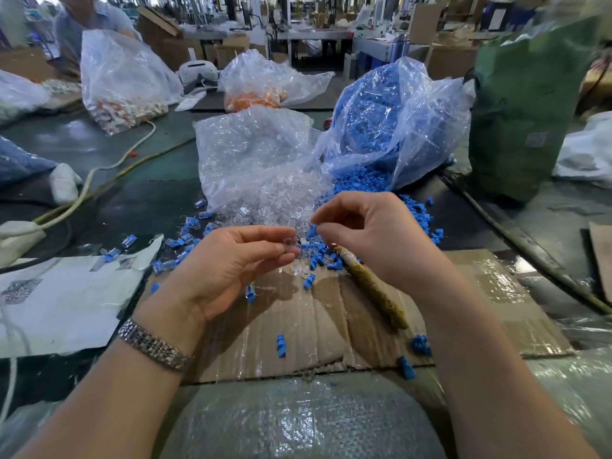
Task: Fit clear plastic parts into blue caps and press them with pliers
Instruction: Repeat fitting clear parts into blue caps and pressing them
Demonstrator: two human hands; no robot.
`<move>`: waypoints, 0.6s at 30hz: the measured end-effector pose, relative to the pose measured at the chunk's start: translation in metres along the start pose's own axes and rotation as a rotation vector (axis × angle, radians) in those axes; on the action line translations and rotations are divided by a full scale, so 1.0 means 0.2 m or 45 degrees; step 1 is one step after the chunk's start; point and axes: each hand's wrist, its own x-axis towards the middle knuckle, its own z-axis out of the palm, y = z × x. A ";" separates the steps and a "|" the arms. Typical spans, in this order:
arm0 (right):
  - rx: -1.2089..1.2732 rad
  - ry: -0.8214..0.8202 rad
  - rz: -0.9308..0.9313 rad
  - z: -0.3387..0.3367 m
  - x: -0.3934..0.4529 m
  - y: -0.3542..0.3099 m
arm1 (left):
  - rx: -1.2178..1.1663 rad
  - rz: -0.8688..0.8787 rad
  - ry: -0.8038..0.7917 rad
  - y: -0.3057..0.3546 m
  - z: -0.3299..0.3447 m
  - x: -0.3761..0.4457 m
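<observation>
We see, from above, our two bare hands meeting over a flattened cardboard sheet [331, 313] on the work surface [99, 144]. Our left hand [231, 263] pinches a small clear plastic part [291, 242] between thumb and fingertips. Our right hand [367, 233] has its fingers curled with the tips drawn together just beside it; whether it grips a blue cap we cannot tell. The pliers [371, 286], handle wrapped in worn tape, lie on the cardboard under our right hand, gripped by neither hand, so we judge the pressing of this piece not yet begun. To the left, a scatter of fitted pieces [185, 240], blue with clear ends, suggests a small batch is done. Much remains: just beyond our hands a clear bag of clear parts [251, 160] spills open, and to its right a bag of blue caps [390, 120] pours a heap toward us. Loose blue caps [280, 346] dot the near cardboard. Further out are a white printed sheet [63, 303] at left, cables [109, 167] crossing the surface, a bag of orange parts [255, 97] beyond, a green sack [523, 104] at far right, and another person [86, 24] at far left. Loose pieces crowd the spot beneath our fingers and could hinder picking.
</observation>
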 end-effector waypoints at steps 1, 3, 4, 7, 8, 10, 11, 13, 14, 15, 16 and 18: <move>0.002 0.001 -0.017 0.00 0.00 0.00 | -0.005 0.003 -0.004 0.00 0.00 0.00; -0.003 -0.016 -0.041 0.02 -0.01 -0.01 | -0.019 0.003 -0.001 -0.01 0.01 0.00; 0.000 -0.027 -0.050 0.02 -0.01 -0.02 | -0.034 0.001 0.004 -0.01 0.01 0.00; -0.009 -0.023 -0.070 0.04 -0.01 -0.02 | -0.081 0.001 -0.004 -0.01 0.03 -0.01; -0.018 -0.021 -0.076 0.04 -0.01 -0.02 | -0.095 0.001 -0.014 -0.01 0.03 -0.01; -0.025 -0.029 -0.087 0.05 -0.01 -0.03 | -0.131 0.001 -0.028 -0.01 0.04 -0.01; -0.023 -0.033 -0.092 0.05 -0.01 -0.03 | -0.151 0.003 -0.028 -0.01 0.04 -0.01; -0.007 -0.034 -0.105 0.05 -0.01 -0.03 | -0.182 0.009 -0.026 0.00 0.04 -0.01; 0.003 -0.038 -0.113 0.05 -0.01 -0.03 | -0.188 0.017 -0.032 0.00 0.04 -0.01; 0.009 -0.047 -0.123 0.04 -0.02 -0.03 | -0.188 0.027 -0.044 0.00 0.04 -0.01; 0.014 -0.056 -0.137 0.04 -0.02 -0.04 | -0.176 0.036 -0.063 0.00 0.04 -0.02; 0.016 -0.063 -0.168 0.03 -0.02 -0.04 | -0.122 0.041 -0.104 0.01 0.05 -0.03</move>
